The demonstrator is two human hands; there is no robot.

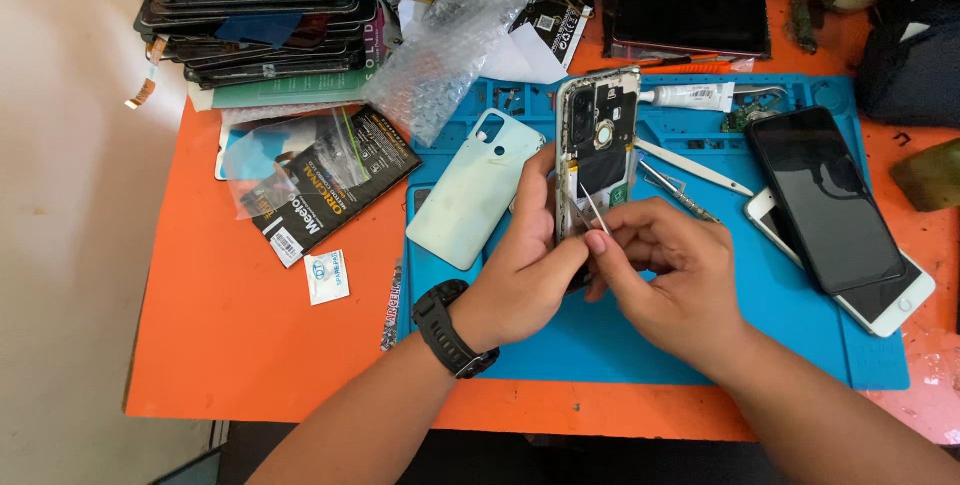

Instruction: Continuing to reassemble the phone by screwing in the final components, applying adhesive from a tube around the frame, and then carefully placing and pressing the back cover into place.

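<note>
A: Opened phone (597, 150), back cover off, held upright-ish above the blue work mat (620, 335), near the mat's middle. Insides face the camera.

B: Which hand has it?

A: Left hand (530, 265). Fingers wrapped round the phone's lower left edge, thumb on the side. Black watch (450, 328) on that wrist.

B: And the right?

A: Right hand (670, 280) pinches thin metal tweezers (590, 207) between thumb & forefinger; other fingers curled in. Tips point up into the phone's lower half, just beside a yellow part. Can't tell if the tips touch anything.

B: Cover?

A: Pale green back cover (470, 188) lies flat on the mat's left edge, just beside the left hand, camera cutout at top.

B: Other stuff nearby?

A: Rt side of mat: a dark phone (822, 195) lying screen up, overlapping a white phone (890, 300) under it. Betw. those & the hands: a white plastic pry tool (695, 167) and a second metal tool beside it. Small white glue tube (690, 96) at the mat's top. Bubble wrap (445, 45) behind the cover, stack of phone screens (260, 15) top left, black packet in a clear bag (310, 180) on the orange table (230, 345).
</note>
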